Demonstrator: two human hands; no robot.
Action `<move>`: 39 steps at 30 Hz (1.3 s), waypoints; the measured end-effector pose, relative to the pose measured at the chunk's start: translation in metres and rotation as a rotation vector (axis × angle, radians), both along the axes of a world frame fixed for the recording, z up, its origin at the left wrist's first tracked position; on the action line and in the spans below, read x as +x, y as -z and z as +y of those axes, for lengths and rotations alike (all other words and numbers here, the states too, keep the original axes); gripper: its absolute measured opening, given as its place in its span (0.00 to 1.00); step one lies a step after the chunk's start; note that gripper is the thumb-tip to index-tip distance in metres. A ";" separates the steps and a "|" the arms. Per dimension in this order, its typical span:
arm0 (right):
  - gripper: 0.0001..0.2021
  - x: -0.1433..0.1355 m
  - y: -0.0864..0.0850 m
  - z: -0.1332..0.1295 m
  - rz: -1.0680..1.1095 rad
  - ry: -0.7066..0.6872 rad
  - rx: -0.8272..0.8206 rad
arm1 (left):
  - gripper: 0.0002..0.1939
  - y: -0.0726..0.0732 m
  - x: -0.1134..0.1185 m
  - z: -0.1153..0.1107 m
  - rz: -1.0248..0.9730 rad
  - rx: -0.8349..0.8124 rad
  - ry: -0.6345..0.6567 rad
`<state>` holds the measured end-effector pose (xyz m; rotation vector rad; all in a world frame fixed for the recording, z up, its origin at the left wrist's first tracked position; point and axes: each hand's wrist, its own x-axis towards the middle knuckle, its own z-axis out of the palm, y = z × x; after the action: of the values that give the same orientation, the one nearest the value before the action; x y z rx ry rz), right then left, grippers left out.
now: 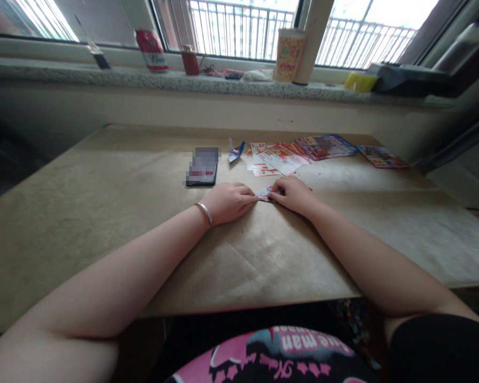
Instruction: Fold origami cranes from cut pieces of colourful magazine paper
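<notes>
A small piece of printed, folded paper (264,193) lies on the table between my two hands. My left hand (230,203), with a silver bangle at the wrist, has its fingers together and their tips pressed on the paper's left end. At the other end, my right hand (294,194) is closed with bent fingers on the paper, covering that part of it. Beyond my hands stands a folded paper figure (235,152) in blue and white. Loose red and white printed sheets (277,158) lie overlapped just past my right hand.
A phone (203,166) lies past my left hand. Colourful printed sheets (325,146) and another stack (382,157) are at the table's far right. On the windowsill (215,82) stand a red can (151,50), a red jar (190,61), a patterned cup (288,55) and a yellow sponge (360,82).
</notes>
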<state>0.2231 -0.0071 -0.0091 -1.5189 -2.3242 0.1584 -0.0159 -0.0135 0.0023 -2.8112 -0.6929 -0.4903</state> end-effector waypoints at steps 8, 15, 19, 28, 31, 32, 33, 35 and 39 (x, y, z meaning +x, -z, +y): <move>0.11 -0.006 -0.012 -0.013 -0.200 0.023 0.123 | 0.14 0.000 0.000 0.001 -0.026 -0.042 0.005; 0.16 -0.026 -0.015 -0.026 -0.340 -0.009 0.209 | 0.14 0.001 0.000 0.002 -0.029 -0.050 0.018; 0.12 -0.027 -0.012 -0.017 -0.194 0.031 0.050 | 0.14 0.001 -0.001 0.003 -0.026 -0.067 0.011; 0.10 -0.019 -0.009 -0.009 -0.069 0.053 -0.025 | 0.14 -0.001 -0.003 0.003 -0.061 -0.163 -0.011; 0.10 -0.019 -0.008 -0.009 -0.056 0.054 -0.029 | 0.14 -0.001 -0.005 0.004 -0.069 -0.171 0.000; 0.10 -0.019 -0.008 -0.009 -0.054 0.056 -0.030 | 0.14 -0.001 -0.005 0.004 -0.069 -0.168 0.002; 0.10 -0.019 -0.008 -0.009 -0.052 0.060 -0.032 | 0.14 -0.002 -0.004 0.004 -0.066 -0.162 0.004; 0.10 -0.019 -0.009 -0.009 -0.049 0.067 -0.039 | 0.14 -0.002 -0.004 0.003 -0.056 -0.147 0.005; 0.10 -0.020 -0.009 -0.009 -0.045 0.078 -0.057 | 0.14 -0.002 -0.001 0.003 -0.035 -0.122 -0.003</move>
<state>0.2035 -0.0156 -0.0001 -1.6537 -2.3092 0.1735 -0.0174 -0.0108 0.0041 -2.9204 -0.7587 -0.5145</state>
